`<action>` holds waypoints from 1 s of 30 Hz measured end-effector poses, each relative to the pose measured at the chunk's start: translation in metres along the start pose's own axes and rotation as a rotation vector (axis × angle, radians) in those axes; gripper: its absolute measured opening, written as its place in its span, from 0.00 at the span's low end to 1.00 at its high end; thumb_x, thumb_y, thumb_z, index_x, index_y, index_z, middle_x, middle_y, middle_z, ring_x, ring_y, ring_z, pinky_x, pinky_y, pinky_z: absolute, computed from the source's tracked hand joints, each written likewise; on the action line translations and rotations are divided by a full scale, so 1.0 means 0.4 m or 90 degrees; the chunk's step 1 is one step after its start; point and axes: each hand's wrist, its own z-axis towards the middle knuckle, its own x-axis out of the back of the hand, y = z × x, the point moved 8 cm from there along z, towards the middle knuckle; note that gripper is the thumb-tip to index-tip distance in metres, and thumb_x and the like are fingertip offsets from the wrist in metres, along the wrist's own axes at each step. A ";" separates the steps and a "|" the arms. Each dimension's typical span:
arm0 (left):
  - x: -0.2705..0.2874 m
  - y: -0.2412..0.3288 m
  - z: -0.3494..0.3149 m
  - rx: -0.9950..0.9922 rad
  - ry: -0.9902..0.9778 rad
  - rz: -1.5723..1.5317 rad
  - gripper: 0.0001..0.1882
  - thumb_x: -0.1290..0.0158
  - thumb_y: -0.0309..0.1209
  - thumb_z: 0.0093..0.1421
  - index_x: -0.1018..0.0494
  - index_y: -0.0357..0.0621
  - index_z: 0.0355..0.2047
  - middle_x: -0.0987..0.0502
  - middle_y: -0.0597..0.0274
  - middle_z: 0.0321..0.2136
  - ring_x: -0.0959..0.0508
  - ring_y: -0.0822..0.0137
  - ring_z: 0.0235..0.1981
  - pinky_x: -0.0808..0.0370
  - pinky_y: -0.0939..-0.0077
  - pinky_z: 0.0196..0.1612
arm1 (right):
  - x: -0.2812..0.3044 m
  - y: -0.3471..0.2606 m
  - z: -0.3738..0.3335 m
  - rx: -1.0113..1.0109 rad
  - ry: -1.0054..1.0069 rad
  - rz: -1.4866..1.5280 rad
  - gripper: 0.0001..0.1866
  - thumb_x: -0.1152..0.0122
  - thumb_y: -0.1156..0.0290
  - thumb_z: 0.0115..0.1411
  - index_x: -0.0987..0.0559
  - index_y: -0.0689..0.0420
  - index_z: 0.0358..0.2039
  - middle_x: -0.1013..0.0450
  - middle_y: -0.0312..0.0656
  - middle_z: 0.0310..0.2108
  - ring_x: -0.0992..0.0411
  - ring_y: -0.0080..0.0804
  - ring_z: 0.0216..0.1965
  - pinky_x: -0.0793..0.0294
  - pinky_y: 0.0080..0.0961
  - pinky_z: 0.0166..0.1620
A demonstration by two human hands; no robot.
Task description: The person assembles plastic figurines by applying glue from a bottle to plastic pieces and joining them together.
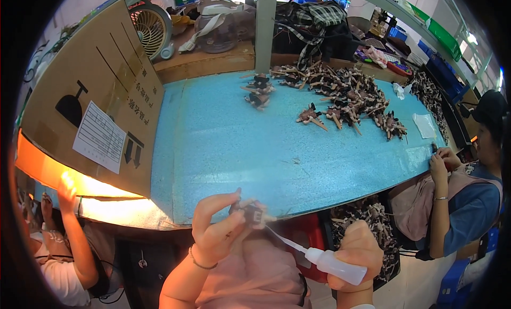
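Note:
Just over the near edge of the blue-topped table [229, 144], my left hand [212, 229] grips a small brown-and-white figurine [255, 214], blurred, its details unclear. My right hand [361, 250] is wrapped round a white squeeze bottle [335, 265] with a long thin nozzle. The bottle lies tilted, and its nozzle points up and left at the figurine's underside. Whether the tip touches the figurine I cannot tell. More such brown, white and black figurines with wooden-looking sticks form a heap [346, 93] at the far right of the table.
A small stack of figurines [259, 91] stands left of the heap. A cardboard box [101, 96] walls the left side. Below the right edge is a bin of small parts [364, 224]. One person [468, 202] works at the right, another [64, 250] at the left. A fan [151, 30] stands behind.

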 end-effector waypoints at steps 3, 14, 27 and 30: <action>-0.001 -0.008 -0.004 -0.004 0.008 -0.013 0.29 0.41 0.13 0.41 0.36 0.48 0.42 0.34 0.47 0.43 0.26 0.57 0.37 0.23 0.66 0.39 | -0.013 -0.002 0.010 0.004 -0.039 0.000 0.29 0.25 0.61 0.35 0.27 0.53 0.39 0.32 0.31 0.17 0.35 0.27 0.19 0.39 0.24 0.27; -0.009 -0.040 -0.025 0.083 0.047 -0.168 0.25 0.42 0.13 0.44 0.35 0.45 0.42 0.36 0.47 0.46 0.26 0.57 0.42 0.22 0.68 0.41 | -0.006 0.007 0.003 -0.033 0.075 -0.047 0.25 0.41 0.41 0.47 0.31 0.51 0.29 0.39 0.29 0.17 0.42 0.24 0.19 0.42 0.22 0.27; -0.023 -0.057 -0.026 0.189 0.036 -0.300 0.20 0.42 0.20 0.49 0.37 0.45 0.41 0.35 0.48 0.45 0.27 0.53 0.45 0.25 0.65 0.44 | -0.006 0.018 0.007 -0.004 0.079 -0.030 0.23 0.36 0.50 0.44 0.29 0.53 0.32 0.38 0.30 0.17 0.41 0.24 0.18 0.43 0.23 0.26; -0.025 -0.060 -0.030 0.209 0.034 -0.318 0.21 0.42 0.19 0.48 0.37 0.45 0.41 0.35 0.48 0.44 0.27 0.52 0.45 0.25 0.64 0.45 | -0.003 0.036 -0.008 -0.020 0.148 -0.011 0.21 0.37 0.49 0.48 0.29 0.53 0.30 0.38 0.31 0.19 0.42 0.24 0.19 0.43 0.23 0.26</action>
